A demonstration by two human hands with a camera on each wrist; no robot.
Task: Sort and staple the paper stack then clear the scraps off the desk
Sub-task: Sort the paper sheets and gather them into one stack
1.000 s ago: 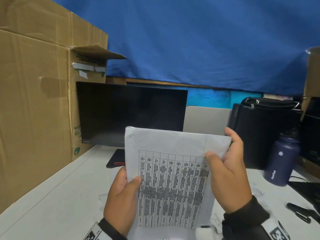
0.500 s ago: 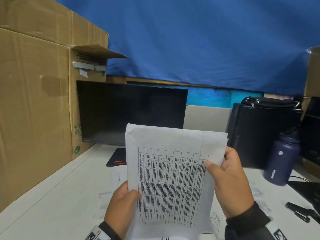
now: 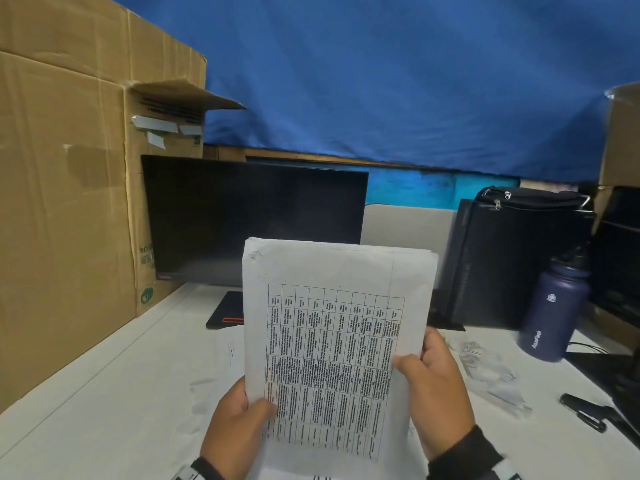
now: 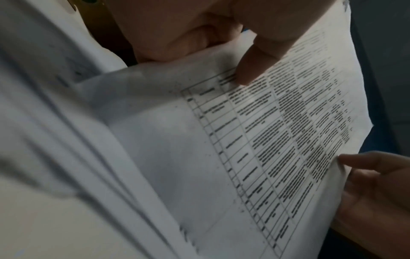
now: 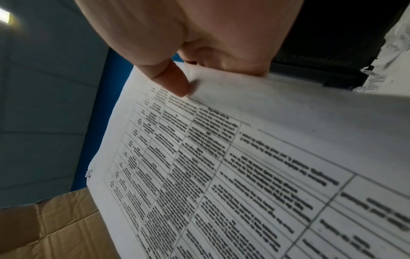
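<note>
A paper stack (image 3: 332,341) with a printed table on its top sheet stands upright above the white desk (image 3: 104,393). My left hand (image 3: 239,431) grips its lower left edge, thumb on the front. My right hand (image 3: 433,379) holds the right edge, thumb pressed on the table print. The left wrist view shows the paper stack (image 4: 221,140) with my left hand's thumb (image 4: 255,70) on it and the right hand (image 4: 377,184) at the far edge. In the right wrist view my right hand's thumb (image 5: 173,82) pinches the paper stack (image 5: 244,157). Crumpled paper scraps (image 3: 491,372) lie on the desk to the right.
A large cardboard box (image 3: 69,202) stands at the left, a dark monitor (image 3: 252,220) behind the stack. A black case (image 3: 512,258) and a navy bottle (image 3: 554,313) stand at the right. A black stapler-like tool (image 3: 585,410) lies near the right edge.
My right hand has slid down the stack's right edge from the top corner to about mid-height. The left hand has kept its grip low on the left edge.
</note>
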